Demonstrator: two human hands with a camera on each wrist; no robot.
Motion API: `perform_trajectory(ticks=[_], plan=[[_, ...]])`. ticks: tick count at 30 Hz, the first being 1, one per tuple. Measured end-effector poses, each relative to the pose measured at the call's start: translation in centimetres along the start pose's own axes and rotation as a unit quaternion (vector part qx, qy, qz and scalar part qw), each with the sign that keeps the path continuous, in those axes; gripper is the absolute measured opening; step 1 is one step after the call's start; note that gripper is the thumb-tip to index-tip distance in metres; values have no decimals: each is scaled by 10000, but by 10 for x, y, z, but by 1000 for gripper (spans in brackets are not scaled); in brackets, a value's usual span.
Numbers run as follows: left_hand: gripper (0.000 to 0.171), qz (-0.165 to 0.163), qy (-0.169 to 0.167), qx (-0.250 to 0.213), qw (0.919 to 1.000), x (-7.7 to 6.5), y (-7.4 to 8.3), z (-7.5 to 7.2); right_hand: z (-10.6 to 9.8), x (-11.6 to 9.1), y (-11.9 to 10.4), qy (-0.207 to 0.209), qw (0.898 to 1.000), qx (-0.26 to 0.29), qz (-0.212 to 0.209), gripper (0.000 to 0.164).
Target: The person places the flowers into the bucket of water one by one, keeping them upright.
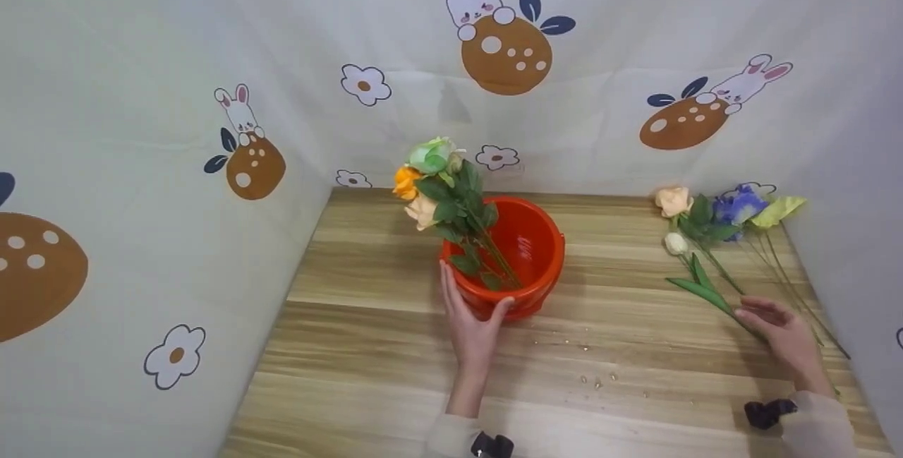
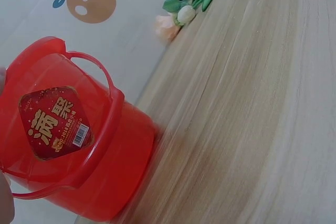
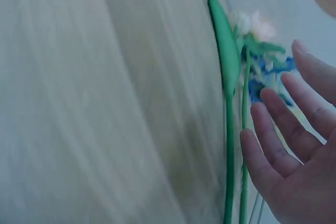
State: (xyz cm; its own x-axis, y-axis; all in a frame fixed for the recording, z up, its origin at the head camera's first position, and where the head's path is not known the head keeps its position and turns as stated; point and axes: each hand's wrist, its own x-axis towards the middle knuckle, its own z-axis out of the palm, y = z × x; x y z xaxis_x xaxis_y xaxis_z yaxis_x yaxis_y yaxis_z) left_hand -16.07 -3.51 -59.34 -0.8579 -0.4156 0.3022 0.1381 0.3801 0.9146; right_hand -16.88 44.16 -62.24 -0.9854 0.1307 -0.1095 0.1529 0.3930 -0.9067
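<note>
A red bucket [image 1: 542,232] stands on the wooden table, with several artificial roses [image 1: 430,154] leaning out over its left rim. My left hand [image 1: 474,331] rests against the bucket's near left side, its fingers straight along the wall and the thumb at the front rim. In the left wrist view, the bucket's label [image 2: 56,123] and handle show. My right hand [image 1: 783,338] is over the lower stem of a white tulip [image 1: 675,243] at the right. The right wrist view shows its fingers [image 3: 286,124] spread and relaxed beside the green stems, gripping nothing.
Beyond the tulip lie a peach rose [image 1: 674,202], a blue-purple flower [image 1: 739,205] and a yellow-green flower [image 1: 778,211], stems toward me. Small shiny bits [image 1: 598,382] are scattered on the table [image 1: 353,345]. Printed cloth [image 1: 607,126] walls the back and sides.
</note>
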Motion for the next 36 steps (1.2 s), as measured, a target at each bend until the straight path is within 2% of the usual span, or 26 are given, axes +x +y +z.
perform_trajectory(ticks=[5,8,10,14,19,22,25,29,32,36], plan=[[117,178,53,57,9998,0,0,0,-3,-1,15,-163,9988,-438,-132,51],[118,190,56,30,9998,0,0,0,-1,2,17,-214,9949,-953,-264,55],[118,132,54,-26,9999,0,0,-1,0,4,16,-176,9892,-1401,-403,49],[117,80,46,-16,10000,-1,1,-1,4,6,13,-18,9746,-2144,-644,28],[117,66,21,40,10000,-1,1,0,7,6,10,108,9677,-2446,-606,15],[117,97,13,31,9999,0,1,0,7,6,7,-18,9684,-2444,-494,16],[117,104,27,15,9999,1,1,0,7,6,2,-374,9709,-2344,-335,20],[117,134,41,-3,9999,1,0,0,8,7,-4,-966,9764,-1932,65,26],[117,229,56,10,9997,0,0,0,11,6,-8,-1209,9820,-1433,235,32],[117,278,68,19,9996,-1,-1,0,20,5,-11,-1401,9853,-966,167,35]])
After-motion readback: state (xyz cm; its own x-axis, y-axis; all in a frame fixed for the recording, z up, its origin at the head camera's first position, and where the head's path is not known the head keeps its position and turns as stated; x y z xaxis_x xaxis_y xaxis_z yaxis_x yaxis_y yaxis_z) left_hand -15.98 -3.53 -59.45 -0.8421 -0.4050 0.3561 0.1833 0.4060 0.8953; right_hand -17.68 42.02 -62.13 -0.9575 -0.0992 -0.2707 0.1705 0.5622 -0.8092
